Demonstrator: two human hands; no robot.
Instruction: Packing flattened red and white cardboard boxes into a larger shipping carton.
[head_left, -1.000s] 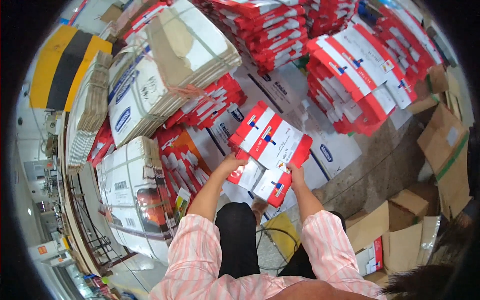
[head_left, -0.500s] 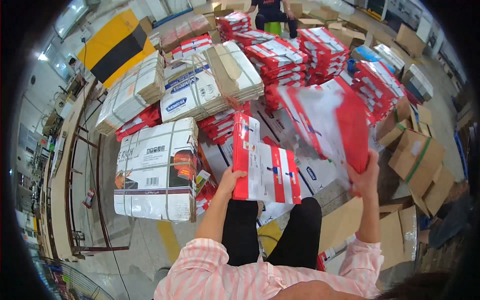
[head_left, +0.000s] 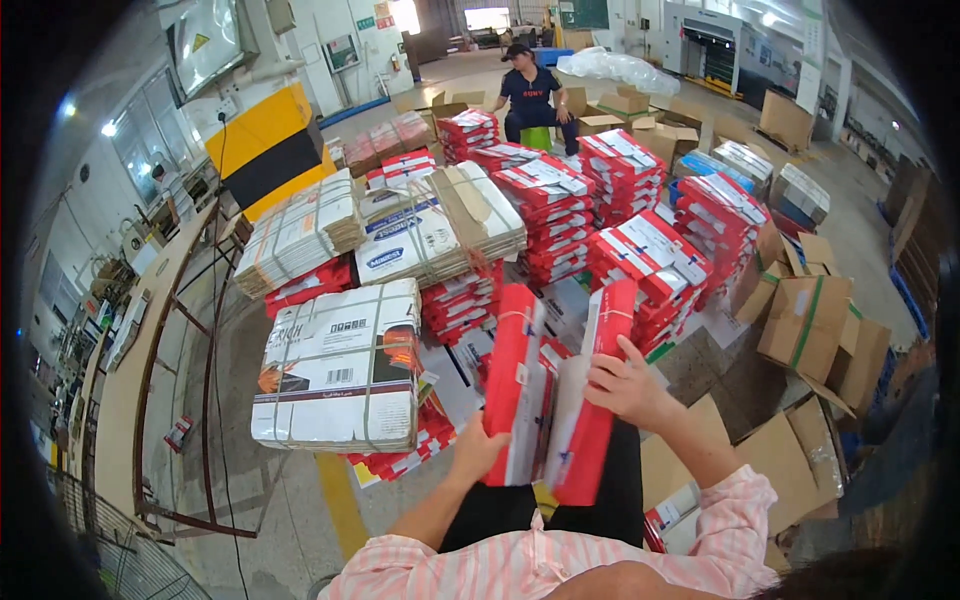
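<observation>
Two bundles of flat red-and-white cartons stand on edge above my lap, close together with a narrow gap between them. My left hand (head_left: pixel 478 450) is closed round the lower edge of the left bundle (head_left: pixel 512 370), its thumb on the near side. My right hand (head_left: pixel 628 385) grips the right bundle (head_left: pixel 585 450) at its outer side, fingers spread along the red edge. Just beyond the right bundle is a tall stack of red-and-white cartons (head_left: pixel 650 255). To the left of my left hand lies a strapped white bundle of flattened boxes (head_left: pixel 335 365).
More strapped bundles (head_left: pixel 440 220) and carton stacks (head_left: pixel 545 200) stand ahead. Open brown boxes (head_left: pixel 805 320) lie on the right. A long table (head_left: pixel 150 340) runs along the left. A person (head_left: pixel 530 95) sits on a green stool at the back.
The right hand has moved left and inward, bringing its cartons from a loose, blurred sweep to beside the left bundle. The left bundle has turned upright on edge. The view has tilted up.
</observation>
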